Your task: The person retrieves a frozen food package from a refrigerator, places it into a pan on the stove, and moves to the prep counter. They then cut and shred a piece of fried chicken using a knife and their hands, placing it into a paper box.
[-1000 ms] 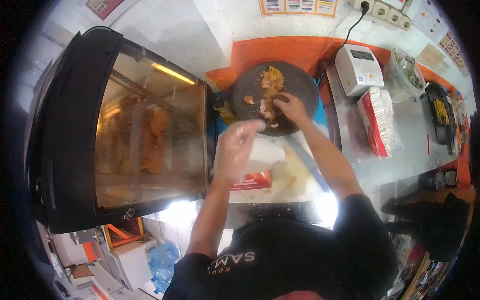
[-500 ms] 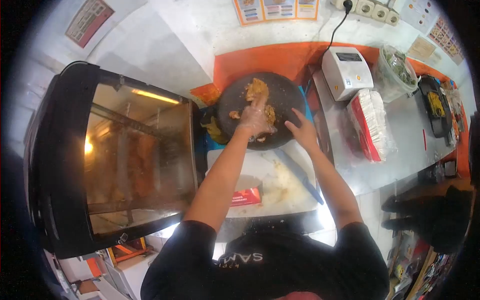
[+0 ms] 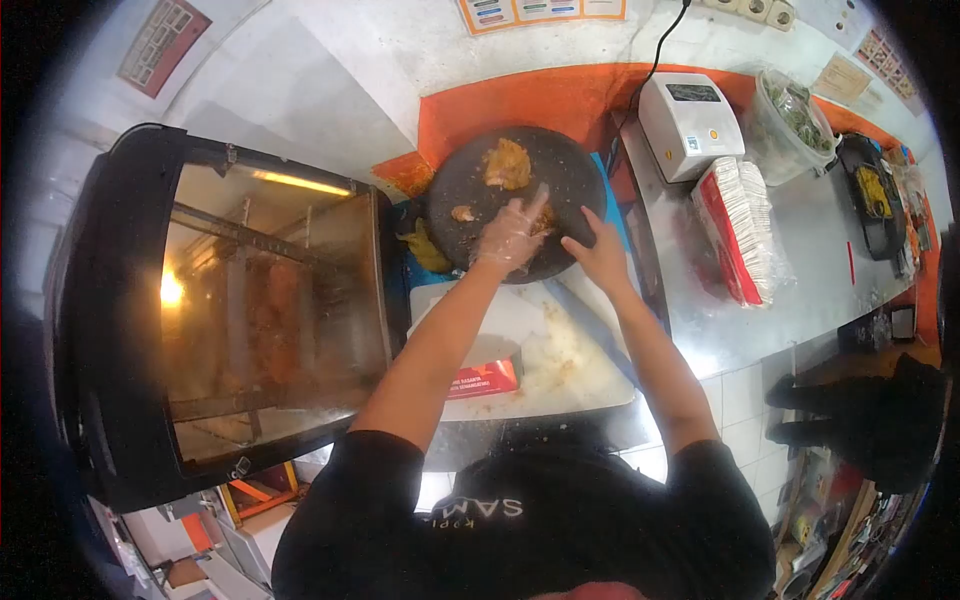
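My left hand [image 3: 510, 238], in a clear plastic glove, lies over a dark round slab [image 3: 460, 185], fingers stretched out and somewhat spread. Crumbly browned bits [image 3: 545, 218] show beside its fingers; whatever lies beneath the palm is hidden. Beyond the fingertips rests a larger piece of browned meat [image 3: 508, 165], perhaps chicken. A small pale-brown piece [image 3: 462, 213] sits left of the hand. My bare right hand [image 3: 600, 255] is at the slab's right rim, thumb and fingers apart, holding nothing. Below the slab, a knife [image 3: 590, 318] lies partly behind my right forearm on a stained white cutting board [image 3: 560, 385].
A glass-fronted heated cabinet [image 3: 280, 310] stands on the left. To the right, a steel counter [image 3: 800, 300] bears a white printer [image 3: 690, 125], a pack of white paper [image 3: 735, 230] and a tub of greens [image 3: 790, 125]. A red-and-white carton [image 3: 485, 380] is on the board.
My left hand has drawn back toward me, away from the larger meat piece, which now lies uncovered. My right hand stays by the rim. The whole view has shifted slightly.
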A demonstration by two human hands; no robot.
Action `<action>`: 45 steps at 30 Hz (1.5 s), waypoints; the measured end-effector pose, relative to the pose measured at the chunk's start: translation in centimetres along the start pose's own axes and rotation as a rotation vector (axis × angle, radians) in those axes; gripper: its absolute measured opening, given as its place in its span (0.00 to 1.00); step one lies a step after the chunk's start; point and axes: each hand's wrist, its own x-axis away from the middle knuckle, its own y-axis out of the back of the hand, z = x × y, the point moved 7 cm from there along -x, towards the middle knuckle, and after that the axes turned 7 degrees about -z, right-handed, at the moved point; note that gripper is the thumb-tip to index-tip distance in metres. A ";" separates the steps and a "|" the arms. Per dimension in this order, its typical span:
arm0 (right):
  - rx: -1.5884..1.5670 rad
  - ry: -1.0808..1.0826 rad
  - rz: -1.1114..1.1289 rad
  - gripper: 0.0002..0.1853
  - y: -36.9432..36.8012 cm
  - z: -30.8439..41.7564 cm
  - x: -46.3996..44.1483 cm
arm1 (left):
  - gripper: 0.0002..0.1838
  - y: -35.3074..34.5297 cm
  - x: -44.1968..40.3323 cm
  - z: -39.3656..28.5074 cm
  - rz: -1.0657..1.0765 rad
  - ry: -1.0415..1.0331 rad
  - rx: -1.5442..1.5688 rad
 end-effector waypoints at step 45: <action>-0.466 -0.484 0.460 0.14 -1.8 -1.5 25.4 | 0.17 -2.9 28.6 -1.9 0.131 -0.025 0.278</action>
